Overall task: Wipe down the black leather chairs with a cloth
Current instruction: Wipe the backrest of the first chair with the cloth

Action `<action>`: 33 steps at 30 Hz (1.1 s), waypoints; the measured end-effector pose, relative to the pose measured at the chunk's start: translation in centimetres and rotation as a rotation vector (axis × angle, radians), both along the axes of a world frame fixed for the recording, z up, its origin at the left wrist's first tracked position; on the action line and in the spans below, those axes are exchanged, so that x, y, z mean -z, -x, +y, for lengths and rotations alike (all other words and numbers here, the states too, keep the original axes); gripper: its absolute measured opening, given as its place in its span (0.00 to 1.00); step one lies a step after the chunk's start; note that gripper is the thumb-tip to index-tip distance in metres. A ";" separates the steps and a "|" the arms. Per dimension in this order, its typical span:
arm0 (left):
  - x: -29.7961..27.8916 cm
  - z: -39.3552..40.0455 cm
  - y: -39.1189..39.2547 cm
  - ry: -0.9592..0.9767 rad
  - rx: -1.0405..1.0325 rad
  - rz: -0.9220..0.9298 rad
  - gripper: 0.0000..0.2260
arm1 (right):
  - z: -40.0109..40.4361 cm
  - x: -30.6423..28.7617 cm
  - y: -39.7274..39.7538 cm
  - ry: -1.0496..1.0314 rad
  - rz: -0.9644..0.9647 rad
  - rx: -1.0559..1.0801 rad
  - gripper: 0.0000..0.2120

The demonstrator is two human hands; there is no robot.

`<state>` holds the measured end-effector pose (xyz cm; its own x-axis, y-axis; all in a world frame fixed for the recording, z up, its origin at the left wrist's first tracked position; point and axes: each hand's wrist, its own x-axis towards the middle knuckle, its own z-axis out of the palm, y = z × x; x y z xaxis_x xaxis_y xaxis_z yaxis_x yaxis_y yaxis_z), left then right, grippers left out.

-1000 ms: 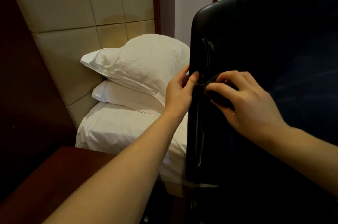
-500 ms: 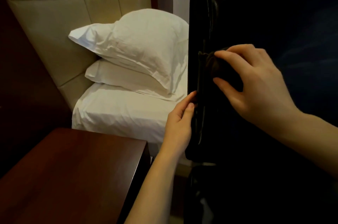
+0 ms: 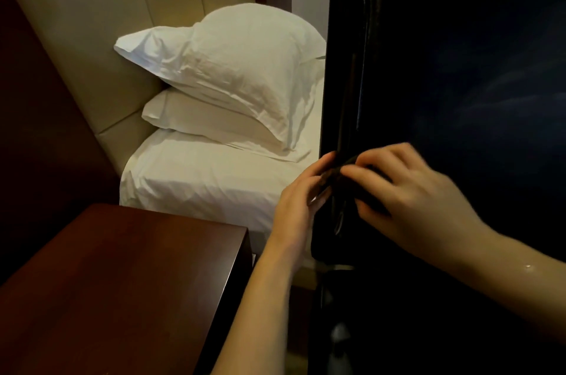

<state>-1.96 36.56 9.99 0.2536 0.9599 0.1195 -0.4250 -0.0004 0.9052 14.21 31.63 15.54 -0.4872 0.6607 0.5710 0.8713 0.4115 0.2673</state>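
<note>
The back of a black leather chair (image 3: 444,83) fills the right half of the view, its left edge running top to bottom. A small dark cloth (image 3: 335,178) is bunched against that edge, low down. My right hand (image 3: 407,197) grips the cloth from the right, fingers curled over it. From the left, my left hand (image 3: 301,200) pinches the same cloth at the chair's edge, fingertips meeting the right hand's. Much of the cloth is hidden under my fingers.
A dark wooden bedside table (image 3: 122,282) stands at the lower left, close to my left forearm. Behind it is a bed with white sheets (image 3: 199,178), two stacked white pillows (image 3: 232,68) and a beige padded headboard (image 3: 92,22).
My right hand with the cloth has slid down the chair's left edge. My left hand has closed in and now pinches the cloth too.
</note>
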 end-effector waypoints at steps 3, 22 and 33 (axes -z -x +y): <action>0.5 -0.2 -0.1 0.030 0.016 -0.108 0.20 | 0.1 -2.5 0.0 -0.053 0.141 0.083 0.21; 1.5 0.0 -0.2 0.018 0.077 -0.109 0.22 | -0.9 7.1 0.6 0.087 0.127 0.025 0.26; 1.4 -0.3 0.4 0.035 0.027 -0.069 0.20 | -0.2 -0.8 0.8 -0.136 0.326 0.155 0.21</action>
<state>-2.38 36.21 8.58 0.2717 0.9567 0.1041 -0.4859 0.0430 0.8729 13.40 31.44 16.38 -0.1657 0.6197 0.7672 0.9687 0.2482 0.0087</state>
